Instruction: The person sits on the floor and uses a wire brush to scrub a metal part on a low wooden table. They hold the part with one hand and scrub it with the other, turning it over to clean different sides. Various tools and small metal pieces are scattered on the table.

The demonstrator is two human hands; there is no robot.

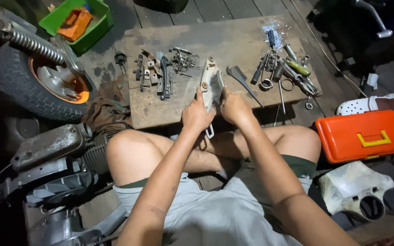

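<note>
**Fingers close on a metal part above the board**

Fingers (200,101) of the left hand (196,116) wrap the pale metal plate (209,79), probably to steady it. The right hand (235,108) grips a wire brush (217,87) against it, above the wooden board (160,114). One orange toolbox (363,135), one wheel (37,77) and one green tray (97,23) lie around.

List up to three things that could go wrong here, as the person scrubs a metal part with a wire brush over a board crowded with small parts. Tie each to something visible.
1. The left hand holds the pale metal part barehanded; the wire brush in the right hand could slip and scratch fingers.
2. Loosened grit may fly towards the face and bare knees.
3. A slip could scatter the nuts and bolts off the wooden board.
</note>
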